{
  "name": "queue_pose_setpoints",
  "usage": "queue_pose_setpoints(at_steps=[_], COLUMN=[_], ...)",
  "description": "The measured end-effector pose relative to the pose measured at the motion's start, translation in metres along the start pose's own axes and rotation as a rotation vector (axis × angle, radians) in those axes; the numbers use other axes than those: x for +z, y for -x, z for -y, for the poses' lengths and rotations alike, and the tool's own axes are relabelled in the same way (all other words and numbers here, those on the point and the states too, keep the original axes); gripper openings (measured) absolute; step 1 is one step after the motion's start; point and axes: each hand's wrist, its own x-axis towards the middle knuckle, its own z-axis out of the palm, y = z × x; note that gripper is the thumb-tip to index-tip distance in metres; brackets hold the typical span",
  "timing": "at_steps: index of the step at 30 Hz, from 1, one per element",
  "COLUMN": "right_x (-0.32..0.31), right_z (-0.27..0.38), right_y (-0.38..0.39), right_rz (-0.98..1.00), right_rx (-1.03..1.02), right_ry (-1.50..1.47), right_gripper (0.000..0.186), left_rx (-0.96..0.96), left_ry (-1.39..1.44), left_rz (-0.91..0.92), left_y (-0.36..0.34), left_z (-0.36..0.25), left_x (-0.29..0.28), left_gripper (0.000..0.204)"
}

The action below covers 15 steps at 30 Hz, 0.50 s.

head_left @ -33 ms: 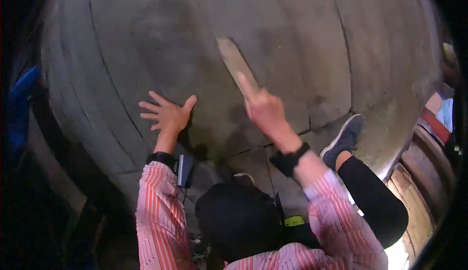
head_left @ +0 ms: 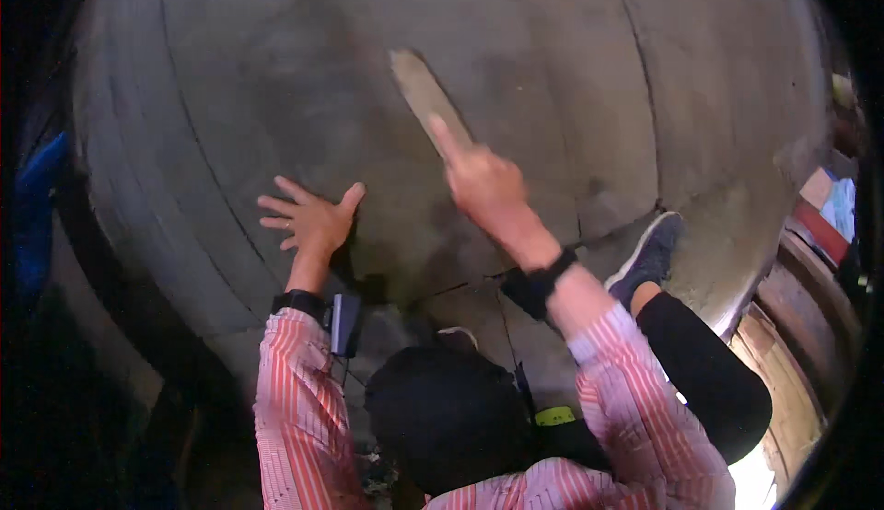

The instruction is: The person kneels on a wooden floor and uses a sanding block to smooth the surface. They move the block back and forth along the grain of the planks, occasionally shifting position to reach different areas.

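My left hand (head_left: pixel 308 217) rests with spread fingers on a large grey, seamed surface (head_left: pixel 580 68), its wrist wearing a black band beside a small grey rectangular object (head_left: pixel 344 324). To its upper right, my right hand (head_left: pixel 483 183) grips a flat, elongated beige-grey tool (head_left: pixel 414 80), index finger stretched along it. The tool lies against the surface, angled toward the upper left; whether it is wood or metal I cannot tell. A black band is on my right wrist too.
My leg ends in a dark sneaker (head_left: pixel 645 250) at right. A blue object (head_left: pixel 39 197) is at far left; curved brown pieces (head_left: pixel 810 294) and a light blue object (head_left: pixel 836 206) are at right. A dark rounded shape (head_left: pixel 442 418) fills the lower middle, near a yellow-green item (head_left: pixel 554 415).
My right hand and the tool have moved up and to the left. My left hand appears slightly further left, still spread on the surface.
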Motion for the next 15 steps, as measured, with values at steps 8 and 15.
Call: queue_pose_setpoints(at_steps=[8, 15], right_x=[-0.022, -0.004], right_z=[0.016, -0.016], right_y=[-0.126, 0.078], right_rz=[-0.089, 0.047], right_rx=[-0.015, 0.113], right_ry=[-0.133, 0.033], right_gripper=[0.064, 0.068], left_rx=[-0.028, 0.014], left_ry=[-0.013, -0.051], left_rz=[-0.019, -0.074], left_y=[-0.002, -0.020], left_z=[-0.001, 0.012], left_x=[0.003, 0.013], left_gripper=[0.129, 0.130])
